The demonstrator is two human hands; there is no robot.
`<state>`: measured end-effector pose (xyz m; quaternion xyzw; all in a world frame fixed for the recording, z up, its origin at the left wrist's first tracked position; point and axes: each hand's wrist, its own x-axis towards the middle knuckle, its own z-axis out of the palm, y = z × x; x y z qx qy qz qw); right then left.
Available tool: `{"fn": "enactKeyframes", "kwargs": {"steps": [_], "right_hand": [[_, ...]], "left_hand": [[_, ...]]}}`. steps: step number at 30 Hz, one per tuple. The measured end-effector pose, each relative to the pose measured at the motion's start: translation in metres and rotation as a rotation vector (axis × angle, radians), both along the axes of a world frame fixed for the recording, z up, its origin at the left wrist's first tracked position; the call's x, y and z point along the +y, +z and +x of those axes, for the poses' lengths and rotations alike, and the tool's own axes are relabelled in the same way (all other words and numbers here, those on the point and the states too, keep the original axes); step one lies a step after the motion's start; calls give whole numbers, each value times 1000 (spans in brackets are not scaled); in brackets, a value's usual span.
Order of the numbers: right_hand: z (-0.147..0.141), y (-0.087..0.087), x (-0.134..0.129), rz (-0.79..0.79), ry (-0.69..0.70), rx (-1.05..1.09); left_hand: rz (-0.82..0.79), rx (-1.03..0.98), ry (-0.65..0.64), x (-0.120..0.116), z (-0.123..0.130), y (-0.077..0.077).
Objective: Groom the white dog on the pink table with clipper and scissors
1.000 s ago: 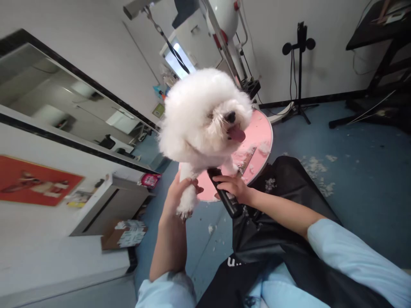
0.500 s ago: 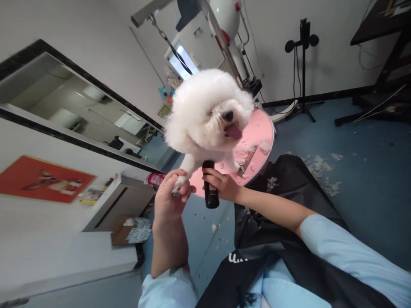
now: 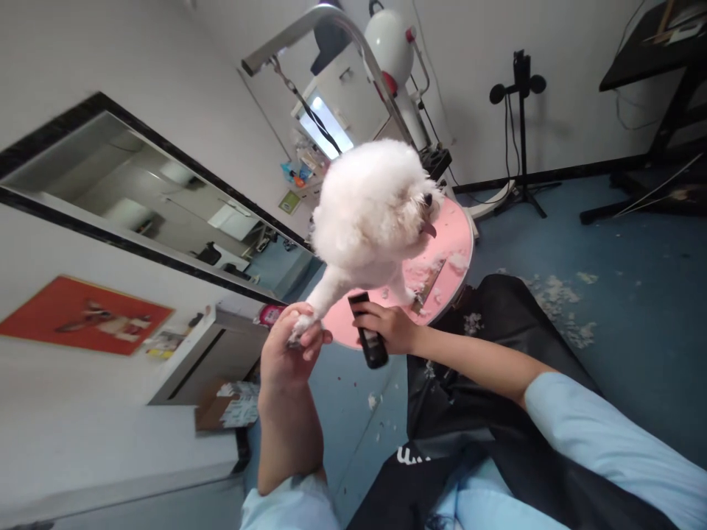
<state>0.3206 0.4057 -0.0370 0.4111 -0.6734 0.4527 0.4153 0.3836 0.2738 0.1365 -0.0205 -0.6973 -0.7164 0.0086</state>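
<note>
A fluffy white dog [image 3: 370, 206] stands on a round pink grooming table [image 3: 453, 228], its head turned to the right and its tongue out. My left hand [image 3: 287, 346] is closed around one of its front paws [image 3: 301, 328], holding the leg stretched out past the table's edge. In my right hand [image 3: 389, 329] is a black hair clipper [image 3: 369, 331], upright and tilted, its top end just below the dog's chest and apart from the held leg. The dog's other front paw rests on the table near a comb [image 3: 429, 285] among cut fur.
A metal grooming arm [image 3: 309, 26] with a dark strap [image 3: 314, 118] reaches over the dog. Behind stands a white dryer [image 3: 389, 48]. A black apron [image 3: 497, 353] covers my lap. Cut fur [image 3: 557, 302] lies on the blue floor. A mirror [image 3: 166, 199] hangs at left.
The dog has turned its head further right. The held leg is stretched straighter, to the lower left. The clipper has tilted, its top leaning left, and sits slightly lower and apart from the leg.
</note>
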Motion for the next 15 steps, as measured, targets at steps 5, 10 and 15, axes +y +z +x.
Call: {"fn": "enactKeyframes", "kwargs": {"steps": [5,10,15], "right_hand": [[-3,11,24,89,57,360],[-13,21,18,139,18,376],[-14,17,13,102,10,368]], "left_hand": [[13,-24,1,-4,2,6],[49,-37,50,-2,0,13],[27,-40,68,0,2,17]]}}
